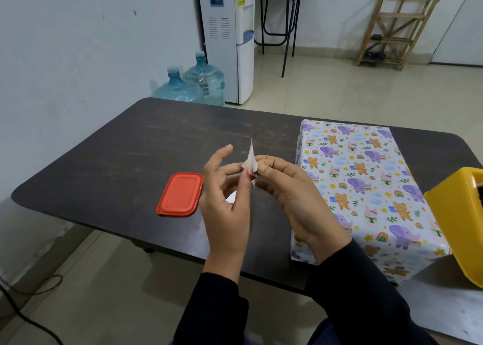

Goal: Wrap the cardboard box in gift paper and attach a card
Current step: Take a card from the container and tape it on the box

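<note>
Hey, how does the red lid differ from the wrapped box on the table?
The red lid is plain and flat; the wrapped box is tall and covered in animal-print paper. The lid is far smaller than the box. Both rest on the dark table.

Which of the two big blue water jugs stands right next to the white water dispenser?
The right-hand blue plastic jug, farther back; the left jug sits nearer the dark table, away from the white dispenser.

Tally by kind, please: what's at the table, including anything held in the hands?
Wrapped box: 1
Red lid: 1
Yellow container: 1
Paper scrap, pinched by left hand and right hand: 1
Total: 4
</note>
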